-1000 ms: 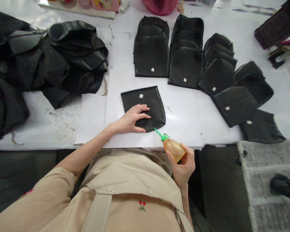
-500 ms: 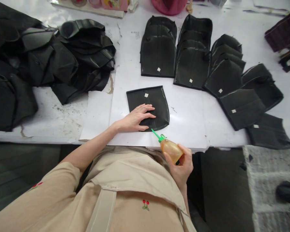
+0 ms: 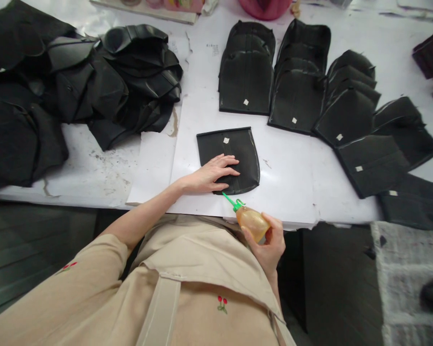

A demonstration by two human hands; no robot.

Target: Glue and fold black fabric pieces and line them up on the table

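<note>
A flat black leather-like piece (image 3: 246,166) lies on the white table, with a small pale square sticker (image 3: 226,141) close to its straight far edge. My left hand (image 3: 218,174) rests on it, fingers spread and pressing lightly on its surface. In my right hand (image 3: 272,240) is a squeeze glue bottle (image 3: 253,223) of amber liquid, gripped by its body. The bottle's thin green nozzle (image 3: 228,197) points up and left, its tip at the curved near edge of the piece, beside my left fingers.
Overlapping black pieces with pale stickers (image 3: 246,86) fan out from the back to the right. A heap of loose black pieces (image 3: 90,81) covers the left. A pink bowl (image 3: 265,7) stands at the back. The table's front edge (image 3: 274,223) runs close to my body.
Along the near edge of the black piece, the nozzle tip has moved left with my right hand. My left hand stays on the piece. The whole view has shifted slightly.
</note>
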